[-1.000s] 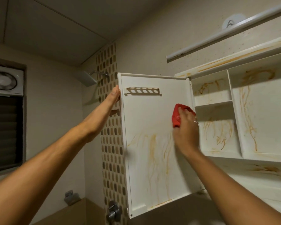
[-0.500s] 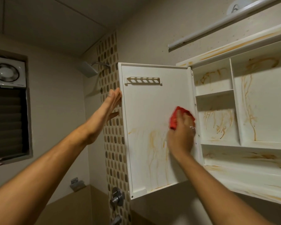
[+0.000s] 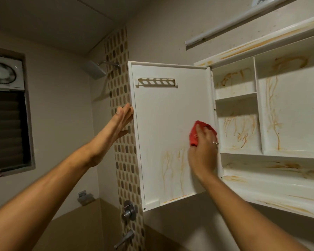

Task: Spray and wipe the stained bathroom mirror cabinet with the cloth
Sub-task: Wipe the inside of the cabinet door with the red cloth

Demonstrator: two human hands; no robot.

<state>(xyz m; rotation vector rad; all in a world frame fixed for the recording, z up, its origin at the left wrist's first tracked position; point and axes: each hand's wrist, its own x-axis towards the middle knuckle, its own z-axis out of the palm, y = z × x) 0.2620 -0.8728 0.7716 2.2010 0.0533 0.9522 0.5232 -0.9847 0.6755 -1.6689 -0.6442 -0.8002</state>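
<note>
While the white mirror cabinet point(image 3: 288, 113) hangs open on the right-hand wall, orange-brown streaks run down its back panels, shelves and lower ledge. Its door point(image 3: 163, 127) is swung out to the left with the inner face showing. The upper part of that face looks clean, and faint orange stains point(image 3: 171, 165) trail down the lower part to the bottom lip. Behind the door a strip of mosaic tile point(image 3: 126, 169) climbs the corner. Further left are a louvred window point(image 3: 6, 129) and, above it, an exhaust fan point(image 3: 3, 74). A tube light point(image 3: 243, 19) is fixed above the cabinet, and a shower head point(image 3: 94, 69) juts out near the top of the tile strip.

The left hand point(image 3: 121, 122) lies flat against the door's outer edge, its grip apart, with the fingers straight and together. The right hand point(image 3: 203, 151) is on the inner face close to the hinge side, just above the stains. Its grip is clamped on the red cloth point(image 3: 193, 135), the fingers bent over the bunched fabric and pressing it to the panel. Red shows above and to the left of the fingers.

A slotted rack point(image 3: 156, 82) sits near the top of the door. Metal taps point(image 3: 129, 211) stand below the door's lower corner. A ring point(image 3: 214, 142) shows on one right finger.
</note>
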